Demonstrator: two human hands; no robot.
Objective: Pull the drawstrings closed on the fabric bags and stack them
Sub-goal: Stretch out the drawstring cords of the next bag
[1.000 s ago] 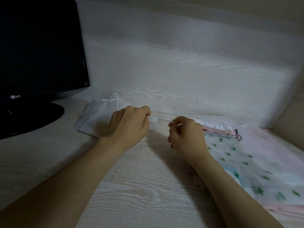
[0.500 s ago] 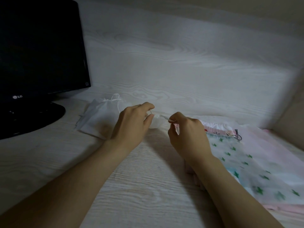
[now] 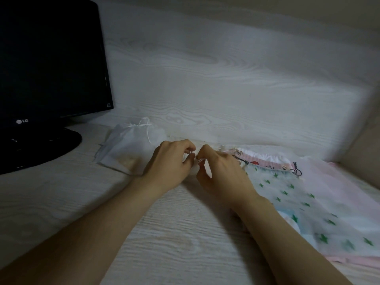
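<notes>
Left hand (image 3: 170, 161): centre of the frame, fingers curled. I see thumb and forefinger pinching the gathered mouth of a small white bag (image 3: 192, 168).
Right hand (image 3: 223, 175): just right of the left hand, fingertips almost touching it. Thumb and forefinger pinch a white drawstring (image 3: 200, 160).
Small white bag: mostly hidden between the two hands, so I only make out a pale patch on the desk. I cannot tell how far its mouth is drawn in.
White bags (image 3: 129, 145): a low pile just left of the left hand, the top one cinched with its cord looped at the far end.
Green-star bag (image 3: 298, 194): lies flat in the right of the frame, partly under my right wrist.
Pink-banded bag (image 3: 267, 160): beyond the star bag, its top edge gathered, dark cord ends at its right.
Pink bag (image 3: 339, 177): underneath, reaching the right edge.
Desk (image 3: 174, 243): pale wood grain beneath everything.
LG monitor (image 3: 51, 58): upper left of the frame, screen dark, its round base on the desk.
</notes>
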